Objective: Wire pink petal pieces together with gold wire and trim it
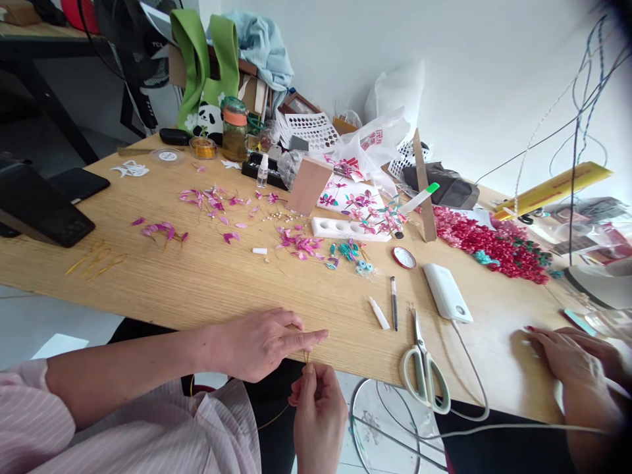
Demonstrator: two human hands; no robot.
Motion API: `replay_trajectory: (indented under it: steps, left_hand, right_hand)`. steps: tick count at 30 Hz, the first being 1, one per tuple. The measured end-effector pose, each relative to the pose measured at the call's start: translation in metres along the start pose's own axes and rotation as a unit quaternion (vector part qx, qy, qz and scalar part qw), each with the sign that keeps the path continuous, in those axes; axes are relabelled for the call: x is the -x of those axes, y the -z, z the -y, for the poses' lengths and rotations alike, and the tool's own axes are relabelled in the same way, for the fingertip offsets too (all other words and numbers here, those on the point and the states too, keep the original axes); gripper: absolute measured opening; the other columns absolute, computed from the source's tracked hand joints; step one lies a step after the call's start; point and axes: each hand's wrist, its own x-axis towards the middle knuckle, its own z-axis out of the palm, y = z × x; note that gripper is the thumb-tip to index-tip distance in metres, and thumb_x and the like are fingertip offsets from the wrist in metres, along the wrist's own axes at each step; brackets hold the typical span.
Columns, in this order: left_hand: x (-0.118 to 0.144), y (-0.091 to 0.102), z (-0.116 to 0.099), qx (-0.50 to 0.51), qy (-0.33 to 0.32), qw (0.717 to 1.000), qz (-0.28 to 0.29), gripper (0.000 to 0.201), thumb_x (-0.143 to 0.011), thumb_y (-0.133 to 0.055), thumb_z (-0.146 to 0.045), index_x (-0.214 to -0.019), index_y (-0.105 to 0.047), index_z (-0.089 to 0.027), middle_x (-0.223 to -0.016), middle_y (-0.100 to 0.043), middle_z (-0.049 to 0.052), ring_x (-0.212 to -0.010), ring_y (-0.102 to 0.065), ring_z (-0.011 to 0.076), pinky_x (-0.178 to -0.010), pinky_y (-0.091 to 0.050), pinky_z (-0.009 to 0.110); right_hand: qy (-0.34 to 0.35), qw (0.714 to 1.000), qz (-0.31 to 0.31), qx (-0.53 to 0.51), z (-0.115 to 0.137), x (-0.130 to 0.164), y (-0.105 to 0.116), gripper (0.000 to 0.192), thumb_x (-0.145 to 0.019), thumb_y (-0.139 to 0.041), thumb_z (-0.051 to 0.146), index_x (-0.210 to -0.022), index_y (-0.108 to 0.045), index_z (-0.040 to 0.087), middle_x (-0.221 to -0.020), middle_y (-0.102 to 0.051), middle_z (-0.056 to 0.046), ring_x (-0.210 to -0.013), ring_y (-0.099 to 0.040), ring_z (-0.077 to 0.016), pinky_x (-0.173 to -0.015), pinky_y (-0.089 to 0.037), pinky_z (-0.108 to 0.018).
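My left hand point(266, 342) lies palm down at the table's front edge, one finger stretched to the right. A thin golden thread point(307, 356) runs from beneath its fingers to my right hand point(320, 401), just below the edge. The right thumb and fingers pinch this thread in a small loop. Its contact with the left fingers is partly hidden. More golden thread hangs by my lap. To the right lie scissors point(424, 372) with pale handles, a white tube point(379, 313) and a dark pen point(394, 303).
Pink petals point(300, 243) are scattered mid-table. Golden thread bundles point(99, 262) lie at the left. A white power bank point(447, 291) trails a cable over the edge. At the right are a co-worker's hands point(567, 355) and a heap of red flowers point(498, 247). A lidded jar point(234, 135) stands behind.
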Motion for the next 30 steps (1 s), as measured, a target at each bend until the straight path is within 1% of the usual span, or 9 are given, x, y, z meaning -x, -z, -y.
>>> replay_trajectory:
  steps: [8, 13, 15, 18, 20, 23, 26, 28, 30]
  left_hand:
    - [-0.002, -0.004, 0.003, 0.013, -0.020, 0.999, -0.031, 0.067, -0.087, -0.042, -0.002, -0.149, -0.020, -0.014, -0.125, -0.061, 0.009, -0.116, -0.046, 0.0223, -0.103, -0.037, 0.034]
    - [-0.003, 0.003, 0.001, 0.069, 0.015, 0.996, -0.059, 0.064, -0.085, -0.049, -0.005, -0.145, -0.029, -0.018, -0.136, -0.052, 0.010, -0.120, -0.047, 0.0218, -0.106, -0.037, 0.037]
    - [-0.003, 0.005, 0.001, 0.108, 0.027, 0.991, -0.077, 0.061, -0.085, -0.052, -0.008, -0.142, -0.035, -0.019, -0.135, -0.053, 0.010, -0.121, -0.047, 0.0219, -0.108, -0.036, 0.039]
    - [-0.003, 0.005, 0.001, 0.159, 0.032, 0.981, -0.105, 0.046, -0.086, -0.058, -0.014, -0.130, -0.051, -0.019, -0.123, -0.061, 0.010, -0.115, -0.052, 0.0222, -0.104, -0.039, 0.039]
    - [-0.003, 0.005, 0.000, 0.188, 0.023, 0.975, -0.118, 0.033, -0.085, -0.061, -0.018, -0.118, -0.061, -0.018, -0.111, -0.064, 0.010, -0.106, -0.056, 0.0210, -0.097, -0.044, 0.035]
    - [-0.003, 0.005, -0.006, 0.216, 0.006, 0.969, -0.119, 0.020, -0.081, -0.068, -0.018, -0.100, -0.068, -0.017, -0.095, -0.067, 0.007, -0.091, -0.059, 0.0183, -0.085, -0.047, 0.029]
    - [0.000, 0.008, -0.012, 0.218, 0.010, 0.970, -0.107, 0.013, -0.076, -0.072, -0.013, -0.087, -0.070, -0.018, -0.083, -0.068, 0.003, -0.084, -0.059, 0.0164, -0.080, -0.045, 0.026]
    - [0.003, 0.010, -0.015, 0.208, 0.027, 0.973, -0.097, 0.015, -0.073, -0.074, -0.010, -0.085, -0.070, -0.018, -0.081, -0.068, 0.002, -0.083, -0.059, 0.0158, -0.079, -0.045, 0.025]
    - [0.006, 0.012, -0.017, 0.201, 0.057, 0.974, -0.089, 0.022, -0.070, -0.077, -0.009, -0.089, -0.070, -0.018, -0.081, -0.068, 0.002, -0.082, -0.059, 0.0157, -0.078, -0.044, 0.024]
  right_hand:
    - [0.035, 0.999, -0.026, 0.019, 0.010, 0.002, -0.002, 0.041, -0.089, -0.040, 0.057, -0.069, -0.051, 0.023, -0.052, -0.059, 0.000, -0.044, -0.058, -0.0149, -0.042, -0.043, -0.023]
    - [0.093, 0.995, -0.036, 0.029, 0.012, 0.004, 0.000, 0.036, -0.092, -0.039, 0.050, -0.073, -0.051, 0.023, -0.054, -0.060, 0.001, -0.045, -0.058, -0.0135, -0.043, -0.042, -0.021]
    - [0.131, 0.990, -0.041, 0.038, 0.012, 0.005, 0.004, 0.031, -0.094, -0.039, 0.045, -0.076, -0.051, 0.023, -0.057, -0.060, 0.002, -0.047, -0.059, -0.0125, -0.044, -0.042, -0.020]
    - [0.218, 0.972, -0.028, 0.076, 0.014, 0.004, 0.014, 0.022, -0.096, -0.039, 0.035, -0.080, -0.050, 0.023, -0.061, -0.059, 0.003, -0.049, -0.057, -0.0113, -0.045, -0.040, -0.019]
    - [0.291, 0.950, -0.004, 0.117, 0.019, 0.002, 0.024, 0.019, -0.095, -0.039, 0.028, -0.080, -0.047, 0.023, -0.061, -0.057, 0.003, -0.050, -0.056, -0.0113, -0.046, -0.037, -0.019]
    - [0.374, 0.910, 0.029, 0.177, 0.029, 0.000, 0.036, 0.018, -0.094, -0.038, 0.021, -0.077, -0.045, 0.023, -0.061, -0.054, 0.003, -0.051, -0.054, -0.0119, -0.049, -0.036, -0.021]
    - [0.408, 0.888, 0.052, 0.203, 0.038, 0.000, 0.042, 0.020, -0.092, -0.036, 0.015, -0.075, -0.043, 0.023, -0.062, -0.054, 0.003, -0.052, -0.053, -0.0118, -0.050, -0.036, -0.021]
    - [0.410, 0.886, 0.069, 0.205, 0.041, 0.002, 0.042, 0.020, -0.091, -0.036, 0.014, -0.075, -0.044, 0.023, -0.062, -0.053, 0.003, -0.052, -0.052, -0.0115, -0.051, -0.036, -0.021]
    - [0.397, 0.892, 0.082, 0.201, 0.043, 0.004, 0.042, 0.019, -0.091, -0.036, 0.016, -0.076, -0.045, 0.022, -0.062, -0.053, 0.003, -0.053, -0.052, -0.0113, -0.052, -0.037, -0.021]
